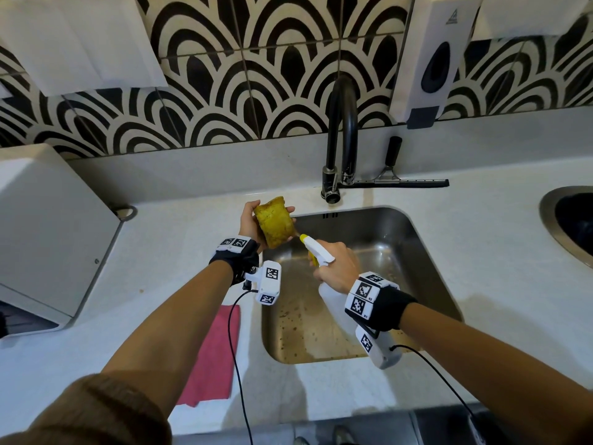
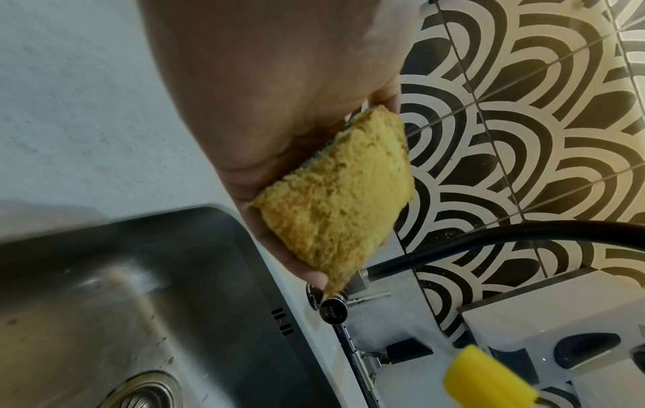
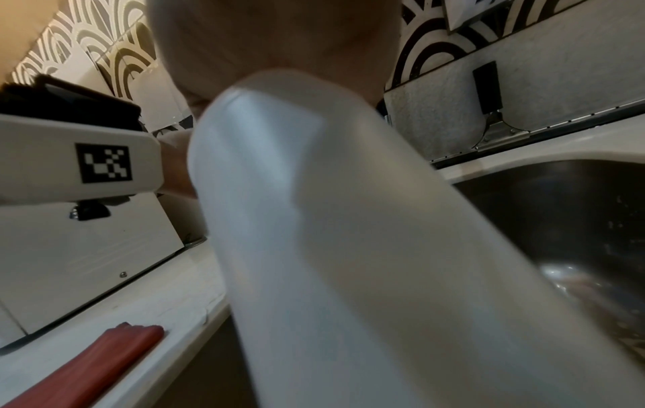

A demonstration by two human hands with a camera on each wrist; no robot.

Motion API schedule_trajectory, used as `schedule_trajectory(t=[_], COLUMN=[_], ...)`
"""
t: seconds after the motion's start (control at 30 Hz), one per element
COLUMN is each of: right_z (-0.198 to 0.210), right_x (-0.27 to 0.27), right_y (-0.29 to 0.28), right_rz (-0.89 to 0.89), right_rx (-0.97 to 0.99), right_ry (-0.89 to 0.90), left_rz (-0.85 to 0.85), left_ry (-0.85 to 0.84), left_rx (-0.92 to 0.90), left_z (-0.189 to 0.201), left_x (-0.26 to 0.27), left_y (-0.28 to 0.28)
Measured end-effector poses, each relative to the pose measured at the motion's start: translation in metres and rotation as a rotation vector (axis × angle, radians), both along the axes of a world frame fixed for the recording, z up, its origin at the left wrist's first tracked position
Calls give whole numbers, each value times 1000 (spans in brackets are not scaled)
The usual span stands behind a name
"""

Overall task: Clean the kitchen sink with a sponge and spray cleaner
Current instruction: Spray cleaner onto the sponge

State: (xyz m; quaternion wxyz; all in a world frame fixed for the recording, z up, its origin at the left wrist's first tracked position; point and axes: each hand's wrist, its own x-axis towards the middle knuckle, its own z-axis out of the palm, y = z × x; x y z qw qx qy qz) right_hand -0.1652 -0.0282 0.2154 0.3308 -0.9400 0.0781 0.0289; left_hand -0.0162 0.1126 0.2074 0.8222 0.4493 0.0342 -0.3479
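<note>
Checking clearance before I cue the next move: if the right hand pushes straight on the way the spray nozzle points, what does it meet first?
Most likely the sponge held up in the left hand. The right hand aims the spray bottle at it, nozzle close, seemingly not touching.

Looking like a shared or commercial kitchenette or washroom counter rather than a plain home kitchen. Showing a steel sink [image 1: 401,252] sunk into a pale speckled counter [image 1: 179,239], a black gooseneck tap [image 1: 341,133] standing behind it, and a squeegee [image 1: 390,179] lying along the back edge. Showing black-and-white scalloped tiles [image 1: 250,78] covering the wall, with a white soap dispenser [image 1: 433,59] mounted on them at the right and white wall boxes, probably paper dispensers, hanging at the top corners. Showing a round steel-rimmed opening [image 1: 568,220] set into the counter at far right, a white unit [image 1: 48,232] sitting at left, and a red cloth [image 1: 215,351] lying by the sink.
</note>
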Motion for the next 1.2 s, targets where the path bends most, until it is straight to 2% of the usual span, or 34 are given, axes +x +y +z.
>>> schedule_trajectory(t=[0.43,0.87,1.2], right_z=[16,4,-4], right_x=[9,5,-2], right_y=[9,5,6], right_rz=[50,19,70], right_rx=[24,-7,-42], right_ry=[-65,-62,-34], left_rz=[14,9,26], left_ry=[-12,-5,-1], left_rx=[-27,-19,-30], left_z=[-4,-1,-1], left_x=[-2,-1,-1], left_y=[-5,-5,-4])
